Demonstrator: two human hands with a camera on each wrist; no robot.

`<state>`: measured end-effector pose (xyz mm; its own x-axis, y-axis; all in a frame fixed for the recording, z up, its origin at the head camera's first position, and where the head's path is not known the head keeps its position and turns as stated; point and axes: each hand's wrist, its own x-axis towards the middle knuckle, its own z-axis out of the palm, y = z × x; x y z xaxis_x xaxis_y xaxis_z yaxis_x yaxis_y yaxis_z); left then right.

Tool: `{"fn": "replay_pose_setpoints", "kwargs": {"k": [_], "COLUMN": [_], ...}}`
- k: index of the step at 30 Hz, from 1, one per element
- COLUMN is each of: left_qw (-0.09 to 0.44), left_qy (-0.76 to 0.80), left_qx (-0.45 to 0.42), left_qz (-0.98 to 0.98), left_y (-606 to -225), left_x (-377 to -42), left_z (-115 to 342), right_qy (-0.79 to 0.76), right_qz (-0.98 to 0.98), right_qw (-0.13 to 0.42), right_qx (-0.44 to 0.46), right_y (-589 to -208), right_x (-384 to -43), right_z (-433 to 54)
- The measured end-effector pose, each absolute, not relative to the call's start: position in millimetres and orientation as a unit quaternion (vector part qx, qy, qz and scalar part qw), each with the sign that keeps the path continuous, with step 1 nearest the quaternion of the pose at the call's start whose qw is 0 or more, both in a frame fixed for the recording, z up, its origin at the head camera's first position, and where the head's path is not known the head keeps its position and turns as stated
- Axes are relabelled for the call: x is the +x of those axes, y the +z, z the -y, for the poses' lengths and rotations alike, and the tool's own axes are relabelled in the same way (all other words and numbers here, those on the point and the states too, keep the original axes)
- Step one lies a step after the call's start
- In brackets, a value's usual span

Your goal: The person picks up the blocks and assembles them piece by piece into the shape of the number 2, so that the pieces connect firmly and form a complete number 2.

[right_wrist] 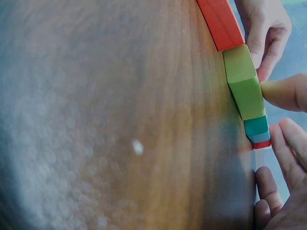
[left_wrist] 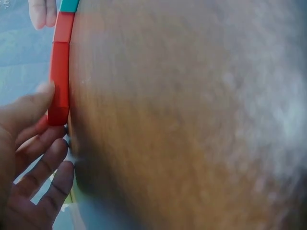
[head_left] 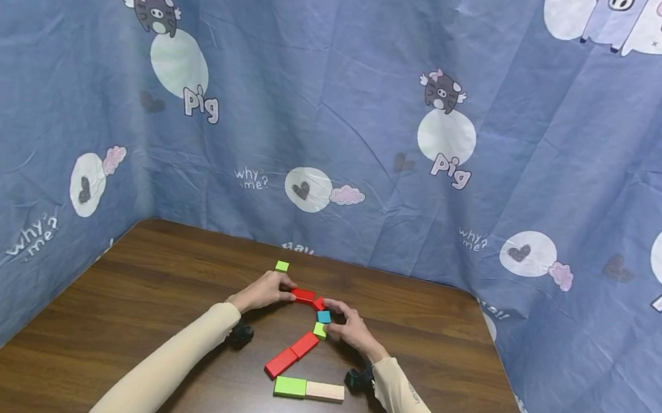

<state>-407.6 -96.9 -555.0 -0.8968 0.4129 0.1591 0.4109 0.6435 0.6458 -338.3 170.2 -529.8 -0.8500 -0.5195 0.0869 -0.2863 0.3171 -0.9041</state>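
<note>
On the wooden table (head_left: 371, 285), my left hand (head_left: 266, 290) pinches the left end of a red rectangular block (head_left: 305, 295) between thumb and index finger. A small red block (head_left: 319, 303) meets that block's other end. From there the curve continues with a blue cube (head_left: 324, 317) and a light green block (head_left: 320, 330). My right hand (head_left: 352, 332) is along the outer side of this curve. Its thumb touches the green block (right_wrist: 243, 81), while its forefingers lie near the blue and red blocks. The left wrist view shows the pinched red block (left_wrist: 59, 76) closely.
Two red blocks (head_left: 292, 354) run diagonally from the green block toward the near side. Nearer still, a green block (head_left: 290, 387) and a plain wooden block (head_left: 325, 392) lie end to end. A small green block (head_left: 282, 266) sits behind my left hand. A blue curtain (head_left: 329, 112) borders the table.
</note>
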Motion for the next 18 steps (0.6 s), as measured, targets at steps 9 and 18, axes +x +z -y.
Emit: {"fn": "replay_pose_setpoints", "kwargs": {"k": [9,18], "left_qw": [0.011,-0.050], "left_qy": [0.396,0.394], "left_qx": [0.205,0.192], "left_qz": [-0.895,-0.897], "left_y": [-545,-541], "left_x": [-411,-420], "left_z": [103,110], "right_qy": [-0.527,-0.526], "right_qz": [-0.803,-0.800], "right_qw": [0.094,0.110], "right_qx": [-0.262,-0.267], "right_y": [-531,-528], "right_x": [-339,-336], "right_z": [-172,-172]}}
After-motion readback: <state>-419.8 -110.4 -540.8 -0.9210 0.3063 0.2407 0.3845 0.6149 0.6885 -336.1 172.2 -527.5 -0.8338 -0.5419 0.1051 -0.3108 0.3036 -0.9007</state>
